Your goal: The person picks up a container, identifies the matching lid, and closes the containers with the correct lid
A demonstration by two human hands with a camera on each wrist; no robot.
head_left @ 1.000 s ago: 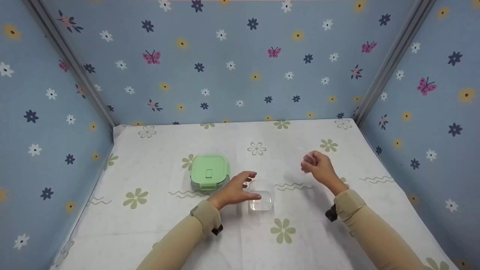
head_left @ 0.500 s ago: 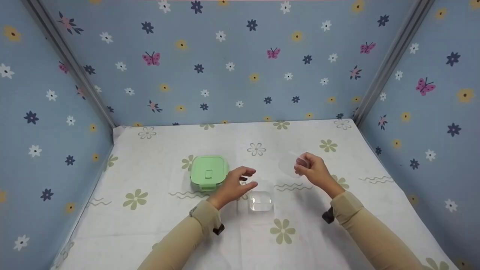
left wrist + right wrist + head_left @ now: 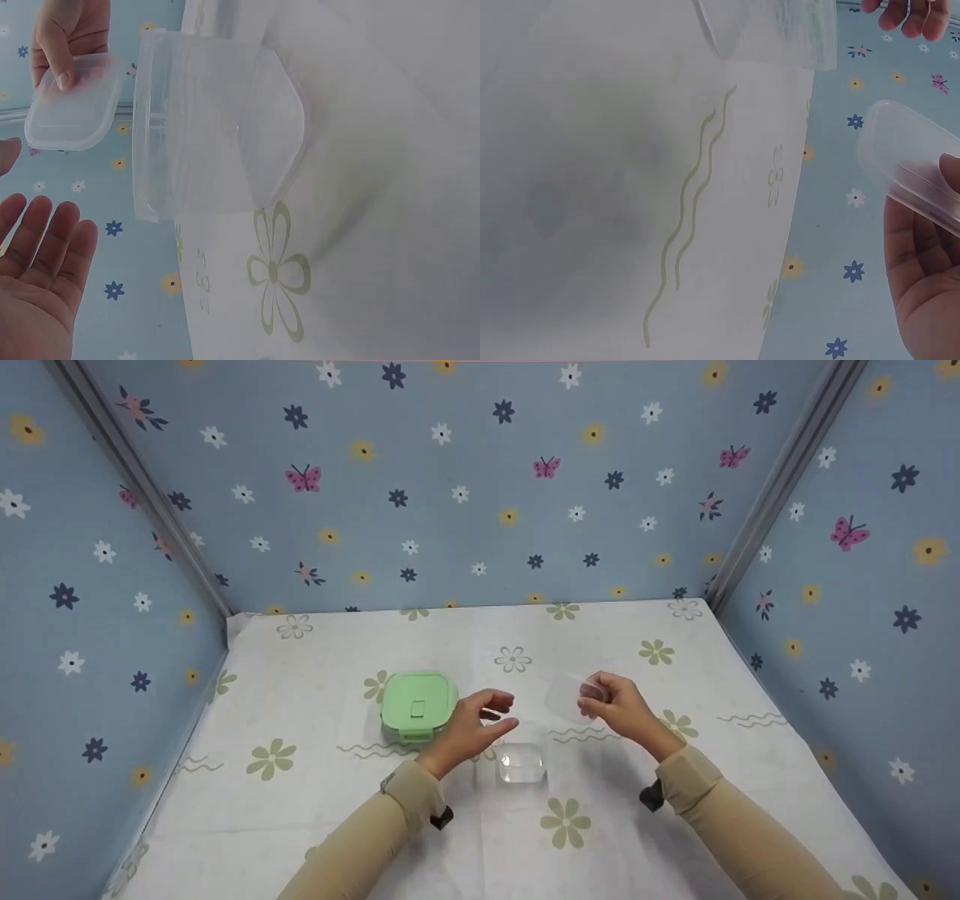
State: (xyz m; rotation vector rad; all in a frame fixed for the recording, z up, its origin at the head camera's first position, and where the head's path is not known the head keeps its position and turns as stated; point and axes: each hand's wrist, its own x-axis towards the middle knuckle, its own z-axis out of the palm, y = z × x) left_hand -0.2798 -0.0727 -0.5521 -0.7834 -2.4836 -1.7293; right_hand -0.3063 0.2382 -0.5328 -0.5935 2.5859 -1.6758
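Observation:
A clear plastic container [image 3: 522,763] stands upright on the table; the left wrist view shows the container's wall [image 3: 202,127] from the side, with its rim uppermost. My left hand [image 3: 472,725] hovers at its upper left, fingers spread and thumb apart, holding nothing. In my right hand [image 3: 619,706] a translucent lid [image 3: 568,697] is pinched by one edge, up in the air to the right of the container. The right wrist view shows the thumb on one face of the lid [image 3: 911,146] and the fingers [image 3: 919,255] behind it.
Just left of my left hand sits a square food box with a green lid [image 3: 418,701]. A white cloth [image 3: 300,810] with a flower print covers the table. Blue patterned panels [image 3: 465,472] stand at the back and both sides.
My right hand has moved left with the lid, which now shows more of its face. The left hand has risen slightly off the container, its thumb no longer over it.

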